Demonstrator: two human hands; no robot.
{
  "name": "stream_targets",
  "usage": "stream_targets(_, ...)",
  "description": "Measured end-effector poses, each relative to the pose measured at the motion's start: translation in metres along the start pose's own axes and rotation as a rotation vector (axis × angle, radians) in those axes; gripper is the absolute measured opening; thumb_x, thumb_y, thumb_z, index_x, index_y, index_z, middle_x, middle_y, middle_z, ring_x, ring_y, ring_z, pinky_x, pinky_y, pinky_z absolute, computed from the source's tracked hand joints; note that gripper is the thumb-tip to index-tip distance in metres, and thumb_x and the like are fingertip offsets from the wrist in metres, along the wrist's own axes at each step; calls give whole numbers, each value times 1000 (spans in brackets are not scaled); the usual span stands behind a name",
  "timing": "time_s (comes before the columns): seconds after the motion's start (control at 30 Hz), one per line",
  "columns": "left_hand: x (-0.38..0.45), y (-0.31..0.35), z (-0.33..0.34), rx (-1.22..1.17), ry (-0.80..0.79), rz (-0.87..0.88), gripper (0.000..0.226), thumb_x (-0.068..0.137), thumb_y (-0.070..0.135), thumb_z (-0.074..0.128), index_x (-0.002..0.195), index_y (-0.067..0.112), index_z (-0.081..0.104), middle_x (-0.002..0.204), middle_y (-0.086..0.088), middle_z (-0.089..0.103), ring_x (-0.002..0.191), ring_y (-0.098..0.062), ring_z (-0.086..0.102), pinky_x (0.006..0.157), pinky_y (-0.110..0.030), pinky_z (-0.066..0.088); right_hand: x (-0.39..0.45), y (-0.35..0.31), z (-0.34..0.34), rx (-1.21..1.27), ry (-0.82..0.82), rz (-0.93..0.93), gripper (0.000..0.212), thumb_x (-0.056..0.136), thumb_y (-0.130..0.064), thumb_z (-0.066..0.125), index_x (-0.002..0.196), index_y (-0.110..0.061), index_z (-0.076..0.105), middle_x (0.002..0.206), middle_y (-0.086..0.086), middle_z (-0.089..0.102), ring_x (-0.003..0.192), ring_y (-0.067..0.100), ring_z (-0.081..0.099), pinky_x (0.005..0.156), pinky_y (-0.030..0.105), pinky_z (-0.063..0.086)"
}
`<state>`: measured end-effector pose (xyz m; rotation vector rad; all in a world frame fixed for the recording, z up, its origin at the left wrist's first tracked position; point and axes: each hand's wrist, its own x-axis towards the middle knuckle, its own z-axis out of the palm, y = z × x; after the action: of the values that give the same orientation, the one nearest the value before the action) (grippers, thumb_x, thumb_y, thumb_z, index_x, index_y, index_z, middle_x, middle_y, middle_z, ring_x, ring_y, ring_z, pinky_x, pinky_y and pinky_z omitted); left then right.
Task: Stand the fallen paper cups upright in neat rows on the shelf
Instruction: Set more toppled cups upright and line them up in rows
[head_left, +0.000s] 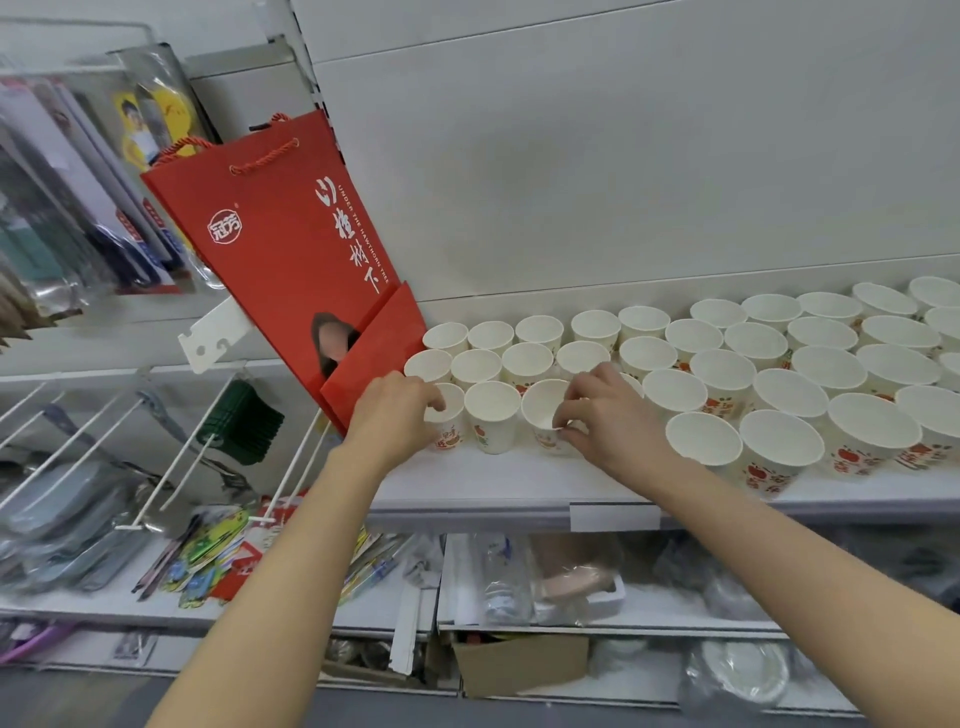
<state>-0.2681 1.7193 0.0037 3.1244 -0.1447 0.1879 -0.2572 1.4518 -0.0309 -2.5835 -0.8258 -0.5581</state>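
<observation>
From the head camera, a white shelf carries many white paper cups, all upright with mouths up, set in rough rows that run from the left end of the shelf toward its right end. Those in the front rows show red fruit print on their sides.

The left hand reaches to the front left corner of the cup group, its fingers curled over the rim of the corner cup and gripping it. The right hand is near the front edge, two cups along; its thumb and fingers pinch the rim of a front cup. Between the two held cups stands one free cup, just beside both.

A red paper bag with rope handles leans tilted at the shelf's left end, its lower corner touching the leftmost cups. Below the shelf's front edge lie blurred packaged goods and a cardboard box.
</observation>
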Motion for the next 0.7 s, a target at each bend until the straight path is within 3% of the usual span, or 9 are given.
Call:
stream_targets(0.1,2,0,5,141,-13,19,14,86,25,63,97,31,70,98,3,69,95,-21,55,75,-30,30,13,6,5,30,-90,9,5,78,-21,75,82,-19,76,85,-1,60,92,25,48,63,31,36)
stream_targets(0.27,7,-5,9,298,21,28,14,86,19,60,91,26,71,91,2,69,88,-20,56,74,-31,29,27,22,3,-11,-233,-2,11,85,-19,66,91,-22,75,98,-5,64,99,19,46,68,34,43)
stream_targets(0.33,8,-7,10,229,16,34,14,84,28,65,97,29,69,98,4,69,92,-19,57,76,-30,32,32,24,0,-25,-233,-10,11,83,-17,67,91,-21,74,100,-5,65,100,20,49,72,37,46)
stream_targets(0.5,2,4,12,-47,125,127,44,73,49,75,112,34,63,111,10,62,101,-18,53,80,-32,36,29,22,3,-46,-145,-106,21,66,-23,83,84,-20,74,84,-4,69,84,25,54,66,35,45)
stream_targets(0.7,6,22,26,-85,134,213,20,78,38,71,95,28,71,103,10,61,97,-18,51,74,-27,24,29,18,19,-11,-106,-106,8,70,-17,78,76,-19,73,76,-5,67,83,23,55,59,26,35)
